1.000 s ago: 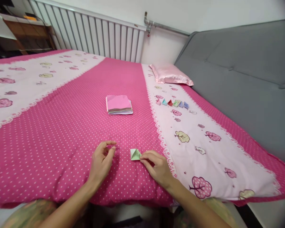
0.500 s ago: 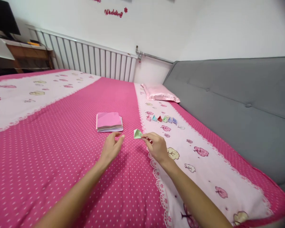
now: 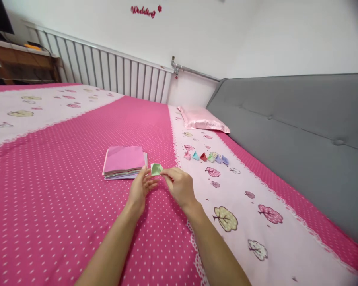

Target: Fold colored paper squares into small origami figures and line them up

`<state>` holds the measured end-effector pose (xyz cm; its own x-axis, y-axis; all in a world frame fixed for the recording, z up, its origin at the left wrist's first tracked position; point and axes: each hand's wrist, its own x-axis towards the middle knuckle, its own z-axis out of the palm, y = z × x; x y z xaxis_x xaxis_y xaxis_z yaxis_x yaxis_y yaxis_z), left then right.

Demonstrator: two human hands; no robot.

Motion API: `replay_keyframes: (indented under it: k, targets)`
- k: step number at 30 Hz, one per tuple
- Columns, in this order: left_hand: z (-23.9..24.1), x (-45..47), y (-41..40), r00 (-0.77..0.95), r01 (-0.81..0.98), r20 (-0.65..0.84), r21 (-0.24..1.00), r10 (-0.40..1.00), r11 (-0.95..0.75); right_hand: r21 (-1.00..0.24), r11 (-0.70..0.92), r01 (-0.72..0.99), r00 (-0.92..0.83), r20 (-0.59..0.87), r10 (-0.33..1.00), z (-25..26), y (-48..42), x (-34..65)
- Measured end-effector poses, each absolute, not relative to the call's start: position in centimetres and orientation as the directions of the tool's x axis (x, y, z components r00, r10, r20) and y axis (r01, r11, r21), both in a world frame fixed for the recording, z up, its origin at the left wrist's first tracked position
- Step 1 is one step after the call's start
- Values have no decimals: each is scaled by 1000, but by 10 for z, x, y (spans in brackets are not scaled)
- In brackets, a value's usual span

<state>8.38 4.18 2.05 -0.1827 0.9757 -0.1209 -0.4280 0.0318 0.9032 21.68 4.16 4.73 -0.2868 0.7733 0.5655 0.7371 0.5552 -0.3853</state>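
A small light-green folded paper piece [image 3: 156,169] is pinched at its right side by my right hand [image 3: 179,186], above the pink dotted bedspread. My left hand [image 3: 140,190] is just left of it, palm turned inward, fingers apart and stretched toward the paper; whether the fingertips touch it I cannot tell. Behind the left hand lies a stack of coloured paper sheets [image 3: 123,159], pink on top. Farther right, several small folded paper pieces stand in a row, among them a light-blue one [image 3: 195,155], a red one [image 3: 203,156] and a purple one [image 3: 224,159].
The bedspread [image 3: 62,190] has a pale printed strip on the right. A pink satin pillow [image 3: 202,118] lies by the grey padded headboard [image 3: 292,115]. At the back stand a white radiator [image 3: 107,65] and, on the left, a wooden desk [image 3: 26,59].
My right hand has brought the green folded paper leftward, closer to my left hand. The left hand has turned, with its fingers now spread beside the paper. The view has shifted slightly.
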Motion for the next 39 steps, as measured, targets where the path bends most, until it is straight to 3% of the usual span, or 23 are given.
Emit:
replay_keyframes:
  k: [5,17,25,33,39]
  targets:
    - [28,79,35,-110,-577,-249,804,962,142,-381,602,702,-392,499,773,26,41,208]
    - [20,73,34,-190,-512,-207,855,960,83,-443,655,613,-379,563,735,16,37,204]
    - [21,69,35,-155,-505,-302,842,941,187,-478,627,616,-365,531,764,17,38,204]
    - [19,67,46,-135,-361,-300,902,944,236,-528,286,799,-27,443,896,42,81,270]
    - [12,64,53,-159,-325,-336,906,928,273,-442,-177,879,350,346,871,46,111,390]
